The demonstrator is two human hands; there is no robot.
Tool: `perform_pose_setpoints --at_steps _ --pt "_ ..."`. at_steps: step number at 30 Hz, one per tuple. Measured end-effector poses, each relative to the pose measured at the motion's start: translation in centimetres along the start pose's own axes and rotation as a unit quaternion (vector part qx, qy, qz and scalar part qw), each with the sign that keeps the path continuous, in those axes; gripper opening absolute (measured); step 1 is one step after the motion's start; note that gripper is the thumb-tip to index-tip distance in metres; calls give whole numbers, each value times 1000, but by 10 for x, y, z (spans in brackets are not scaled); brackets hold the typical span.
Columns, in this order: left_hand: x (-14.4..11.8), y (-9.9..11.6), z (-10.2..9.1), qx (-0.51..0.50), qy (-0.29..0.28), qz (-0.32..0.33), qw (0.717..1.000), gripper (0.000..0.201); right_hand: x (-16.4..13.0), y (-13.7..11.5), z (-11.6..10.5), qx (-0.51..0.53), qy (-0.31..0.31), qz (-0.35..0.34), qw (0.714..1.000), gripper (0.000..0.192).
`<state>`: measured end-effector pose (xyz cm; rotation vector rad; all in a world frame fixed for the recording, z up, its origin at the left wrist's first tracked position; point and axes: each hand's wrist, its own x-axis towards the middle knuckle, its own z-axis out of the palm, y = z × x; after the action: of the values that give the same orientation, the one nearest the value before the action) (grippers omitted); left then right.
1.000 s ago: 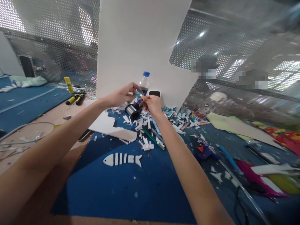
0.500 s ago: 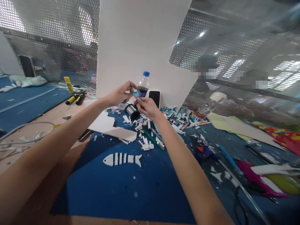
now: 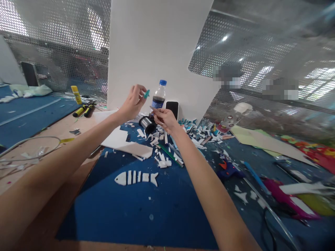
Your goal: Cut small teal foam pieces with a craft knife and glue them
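Observation:
Up in front of the white board, my left hand (image 3: pixel 136 96) is closed, pinching a small pointed teal piece (image 3: pixel 147 93) between its fingertips. Lower and to the right, my right hand (image 3: pixel 164 118) pinches what looks like a small pale piece (image 3: pixel 152 108), too small to name. The two hands are apart. Behind them stands a bottle (image 3: pixel 158 99) with a blue cap and dark drink in it. A spool of silvery wire (image 3: pixel 147 123) lies under my right hand. Below, a white fish cut into separate segments (image 3: pixel 136 177) lies in a row on the blue mat (image 3: pixel 141 216).
White and teal scraps (image 3: pixel 199 132) are heaped behind the mat. White sheet pieces (image 3: pixel 128 143) lie left of them. Yellow-handled pliers (image 3: pixel 84 109) and a glue stick (image 3: pixel 76 94) are at left. A glue gun (image 3: pixel 229 170) lies at right, and a phone (image 3: pixel 172 108) leans against the white board (image 3: pixel 151 45).
My left hand has drawn up and to the left, away from my right hand, with the teal piece in its fingers. My right hand has stayed almost in place.

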<state>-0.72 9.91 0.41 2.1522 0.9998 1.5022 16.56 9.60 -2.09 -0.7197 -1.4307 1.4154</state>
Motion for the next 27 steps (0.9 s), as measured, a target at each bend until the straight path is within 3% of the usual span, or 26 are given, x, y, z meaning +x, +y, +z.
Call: perform_pose_setpoints --at_steps 2,4,7,9,22,27 --pt "-2 7 -4 104 4 76 992 6 1 0 0 -1 13 5 1000 25" --pt "-3 11 -6 189 -59 119 973 16 2 -1 1 -1 25 10 1000 23" --pt "-4 9 -2 237 -153 132 950 23 3 -1 4 0 45 13 999 23" --pt "-4 5 2 234 -174 132 947 20 2 -2 5 -1 58 16 998 24" --pt "-7 2 3 254 -81 99 959 26 1 -4 18 -37 129 -4 991 35" --pt "-4 7 -4 224 -27 91 970 29 -1 -6 14 -55 101 13 993 32"
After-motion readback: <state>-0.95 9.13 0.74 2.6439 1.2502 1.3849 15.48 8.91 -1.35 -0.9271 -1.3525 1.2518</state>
